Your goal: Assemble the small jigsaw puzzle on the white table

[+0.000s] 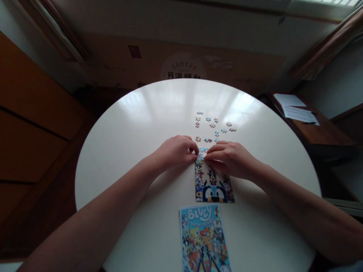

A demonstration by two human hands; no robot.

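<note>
A partly assembled jigsaw puzzle (214,193) with a blue cartoon dog lies flat on the white table, with gaps in its upper part. At its upper left edge is my left hand (180,151), thumb and index finger closed against the border. My right hand (231,156) reaches over the upper right part, fingers together and tips bent down onto the puzzle. Whatever is under those right fingertips is too small to make out. Just beyond the hands lie loose puzzle pieces (197,139), several more scattered farther back. The right hand hides part of the puzzle.
A printed Bluey picture sheet (202,238) lies on the round white table (113,151), nearer to me than the puzzle. To the right, a brown side table (329,132) holds papers (300,114) and a dark pen. A printed cardboard panel (107,64) stands behind.
</note>
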